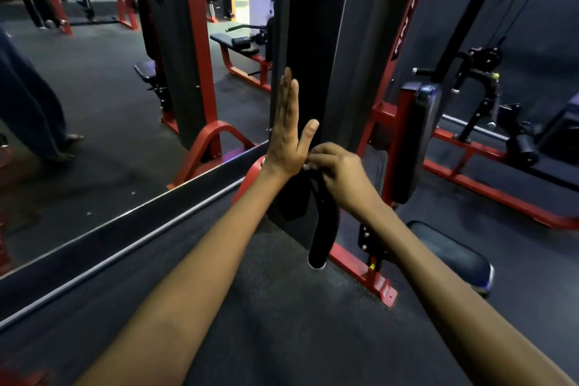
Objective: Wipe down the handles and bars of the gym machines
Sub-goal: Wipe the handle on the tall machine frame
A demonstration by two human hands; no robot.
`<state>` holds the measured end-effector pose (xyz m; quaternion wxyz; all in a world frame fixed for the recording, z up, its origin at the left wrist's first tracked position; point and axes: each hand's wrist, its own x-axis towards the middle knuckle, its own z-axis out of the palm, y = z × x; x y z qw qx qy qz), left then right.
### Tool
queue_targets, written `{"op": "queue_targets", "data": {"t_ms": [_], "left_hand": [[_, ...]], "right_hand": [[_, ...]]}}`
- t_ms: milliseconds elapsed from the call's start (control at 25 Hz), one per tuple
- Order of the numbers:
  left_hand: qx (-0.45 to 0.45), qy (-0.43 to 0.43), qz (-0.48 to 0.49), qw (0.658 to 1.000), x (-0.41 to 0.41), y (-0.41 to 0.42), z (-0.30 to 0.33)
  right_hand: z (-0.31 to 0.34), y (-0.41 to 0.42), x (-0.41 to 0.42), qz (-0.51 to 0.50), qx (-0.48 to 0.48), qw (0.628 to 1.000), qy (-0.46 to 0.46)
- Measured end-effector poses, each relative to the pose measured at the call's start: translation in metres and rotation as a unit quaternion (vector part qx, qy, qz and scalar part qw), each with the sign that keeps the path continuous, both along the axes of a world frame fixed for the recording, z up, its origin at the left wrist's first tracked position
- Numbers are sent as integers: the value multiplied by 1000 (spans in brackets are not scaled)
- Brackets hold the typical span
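Observation:
My left hand [289, 131] is held flat with straight fingers pointing up, its palm against the black upright column [313, 41] of a red-and-black gym machine. Just to its right, my right hand [338, 172] has its fingers curled round the top of a black curved handle or strap [322, 229] that hangs down toward the floor. A small bit of something white shows at the right fingertips; I cannot tell what it is. No cloth is plainly visible.
A large wall mirror [109, 88] fills the left, reflecting red machines and a person's legs. The machine's red base frame [363, 269] runs along the floor. A padded seat [454, 254] and back pad [416, 135] stand at right, further equipment [488, 97] behind.

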<state>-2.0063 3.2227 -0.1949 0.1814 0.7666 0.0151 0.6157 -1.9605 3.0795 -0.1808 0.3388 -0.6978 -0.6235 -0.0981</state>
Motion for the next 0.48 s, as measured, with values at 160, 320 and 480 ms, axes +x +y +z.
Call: {"op": "queue_targets", "data": {"t_ms": [160, 320, 480], "left_hand": [[-18, 22, -18, 999, -2, 2, -8], [-15, 26, -28, 999, -2, 2, -8], [-10, 46, -43, 998, -5, 7, -8]], "right_hand": [[-21, -49, -10, 9, 16, 997, -78], [-14, -45, -9, -5, 16, 996, -85], [-4, 5, -19, -25, -27, 985, -168]]}}
